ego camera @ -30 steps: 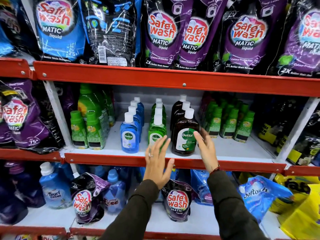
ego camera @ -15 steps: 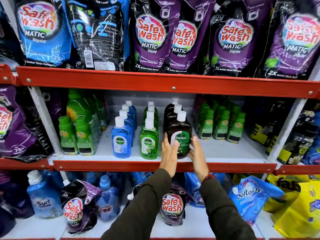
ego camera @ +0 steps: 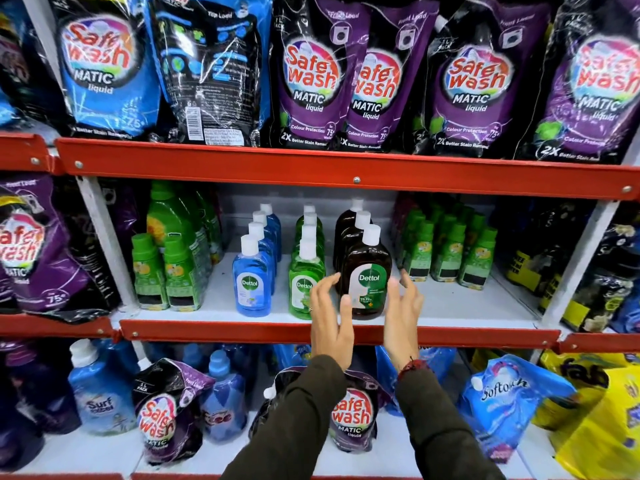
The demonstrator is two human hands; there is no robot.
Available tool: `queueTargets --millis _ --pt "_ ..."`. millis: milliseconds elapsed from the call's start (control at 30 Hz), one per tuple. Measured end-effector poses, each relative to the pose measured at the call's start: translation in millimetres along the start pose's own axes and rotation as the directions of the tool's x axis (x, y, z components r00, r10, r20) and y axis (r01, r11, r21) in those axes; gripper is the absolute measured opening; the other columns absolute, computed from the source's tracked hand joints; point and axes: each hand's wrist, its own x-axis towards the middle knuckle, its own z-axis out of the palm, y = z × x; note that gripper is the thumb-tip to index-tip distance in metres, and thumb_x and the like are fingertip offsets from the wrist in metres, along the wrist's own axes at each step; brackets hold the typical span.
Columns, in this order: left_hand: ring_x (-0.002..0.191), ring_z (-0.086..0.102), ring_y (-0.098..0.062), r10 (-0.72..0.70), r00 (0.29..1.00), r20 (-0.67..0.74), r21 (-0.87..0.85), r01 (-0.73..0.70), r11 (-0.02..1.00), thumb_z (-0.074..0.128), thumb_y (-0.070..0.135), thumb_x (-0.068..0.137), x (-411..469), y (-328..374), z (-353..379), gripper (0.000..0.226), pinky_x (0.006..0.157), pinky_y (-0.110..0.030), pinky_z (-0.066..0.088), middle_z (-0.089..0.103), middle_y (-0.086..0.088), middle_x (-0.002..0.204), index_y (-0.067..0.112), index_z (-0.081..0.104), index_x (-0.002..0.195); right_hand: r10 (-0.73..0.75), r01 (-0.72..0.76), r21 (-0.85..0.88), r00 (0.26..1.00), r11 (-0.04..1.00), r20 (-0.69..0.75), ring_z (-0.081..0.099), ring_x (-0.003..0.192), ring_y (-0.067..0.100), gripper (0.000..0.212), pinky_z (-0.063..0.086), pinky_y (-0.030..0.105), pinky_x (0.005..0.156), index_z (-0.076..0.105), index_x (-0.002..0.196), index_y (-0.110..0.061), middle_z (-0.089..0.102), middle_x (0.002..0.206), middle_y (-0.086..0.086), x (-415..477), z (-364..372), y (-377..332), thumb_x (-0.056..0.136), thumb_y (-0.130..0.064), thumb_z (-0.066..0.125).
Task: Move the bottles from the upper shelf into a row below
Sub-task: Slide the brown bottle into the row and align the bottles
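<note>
Three rows of Dettol bottles with white caps stand on the white middle shelf [ego camera: 450, 306]: blue [ego camera: 251, 284], green [ego camera: 303, 282] and brown [ego camera: 369, 271]. My left hand [ego camera: 330, 320] and my right hand [ego camera: 403, 317] are raised on either side of the front brown bottle. The fingers are spread. My left thumb lies against the brown bottle's label, while the right hand sits just beside the bottle. Neither hand grips it. Part of the front green bottle is hidden behind my left hand.
Small green bottles stand left [ego camera: 162, 271] and right [ego camera: 450, 251] of the Dettol rows. Safewash pouches [ego camera: 311, 74] fill the top shelf. The lower shelf [ego camera: 104, 452] holds pouches, a Surf Excel bottle [ego camera: 100, 393] and a Softouch pouch [ego camera: 505, 400]. Red rails [ego camera: 242, 332] edge each shelf.
My hands moved from the green and brown bottles to flank the front brown bottle, then spread apart slightly. The bottles have not moved.
</note>
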Motion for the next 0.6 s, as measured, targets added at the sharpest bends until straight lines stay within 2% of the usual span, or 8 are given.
queueTargets --millis 100,133,200,267,367,433,500,600 --pt "0.132 0.045 -0.013 0.039 0.978 -0.207 0.039 -0.031 0.999 0.034 0.048 0.1 8.8 -6.9 -16.1 0.049 0.116 -0.042 0.036 0.043 0.006 0.137 0.023 0.046 0.141 -0.169 0.169 -0.012 0.985 0.986 -0.044 0.044 0.113 -0.013 0.049 0.03 0.007 0.102 0.047 0.136 -0.024 0.047 0.128 0.002 -18.0 12.2 -3.3 0.098 -0.054 0.037" --pt "0.133 0.044 -0.014 0.023 0.97 -0.241 0.023 -0.018 1.0 0.034 0.05 0.099 13.2 -6.8 -21.9 0.054 0.117 -0.042 0.034 0.042 0.005 0.139 0.02 0.045 0.144 -0.194 0.194 -0.005 0.981 0.981 -0.013 0.045 0.111 -0.018 0.041 0.03 0.002 0.098 0.05 0.133 -0.024 0.05 0.126 0.0 -22.9 19.8 -4.0 0.101 -0.046 0.039" --pt "0.139 0.038 -0.012 -0.052 0.973 -0.224 -0.049 0.042 0.998 0.032 0.058 0.096 22.0 -5.9 -31.6 0.068 0.121 -0.039 0.029 0.037 0.004 0.146 0.019 0.037 0.152 -0.172 0.169 0.044 0.982 0.985 0.078 0.045 0.123 -0.014 0.046 0.034 0.013 0.109 0.05 0.137 -0.027 0.052 0.134 -0.008 -30.5 36.4 -5.8 0.1 -0.05 0.037" --pt "0.149 0.026 -0.012 -0.126 0.981 -0.149 -0.082 0.114 0.99 0.029 0.067 0.091 29.1 -7.3 -39.6 0.081 0.126 -0.037 0.019 0.029 0.001 0.16 0.022 0.026 0.158 -0.103 0.092 0.069 0.979 0.993 0.177 0.038 0.14 0.001 0.062 0.027 0.026 0.119 0.042 0.147 -0.027 0.044 0.147 -0.014 -33.9 52.2 -8.6 0.097 -0.062 0.033" --pt "0.152 0.006 -0.001 -0.2 0.975 -0.097 -0.036 0.197 0.98 0.026 0.072 0.089 35.1 -6.8 -49.7 0.085 0.124 -0.029 0.004 0.013 0.002 0.171 0.029 0.015 0.162 -0.001 -0.012 0.046 0.959 0.999 0.282 0.024 0.144 -0.002 0.062 0.014 0.021 0.119 0.03 0.154 -0.023 0.031 0.16 -0.01 -34.2 67.8 -13.5 0.1 -0.053 0.03" --pt "0.156 0.002 -0.006 -0.267 0.961 -0.069 -0.029 0.266 0.964 0.028 0.063 0.101 40.9 -8.6 -55.2 0.073 0.127 -0.034 0.002 0.007 0.001 0.173 0.028 0.011 0.162 0.04 -0.054 0.036 0.948 0.998 0.315 0.024 0.143 -0.002 0.062 0.014 0.023 0.121 0.027 0.155 -0.023 0.028 0.162 -0.008 -35.1 72.8 -15.8 0.1 -0.053 0.03" --pt "0.159 -0.003 -0.014 -0.362 0.932 0.022 0.005 0.362 0.932 0.026 0.053 0.107 45.7 -10.1 -59.8 0.067 0.129 -0.038 -0.002 0.001 -0.001 0.174 0.023 0.007 0.164 0.072 -0.092 0.045 0.941 0.995 0.33 0.025 0.146 0.001 0.065 0.016 0.029 0.124 0.027 0.155 -0.023 0.028 0.163 -0.007 -35.3 76.5 -17.4 0.099 -0.056 0.03" --pt "0.16 0.003 -0.015 -0.458 0.878 0.139 0.026 0.459 0.888 0.022 0.054 0.107 50.8 -12.8 -64.4 0.07 0.129 -0.035 -0.001 0.003 -0.003 0.174 0.016 0.009 0.164 0.085 -0.106 0.042 0.934 0.993 0.347 0.026 0.139 -0.003 0.06 0.015 0.021 0.119 0.029 0.154 -0.021 0.03 0.161 -0.007 -35.7 79.7 -18.7 0.102 -0.051 0.031"
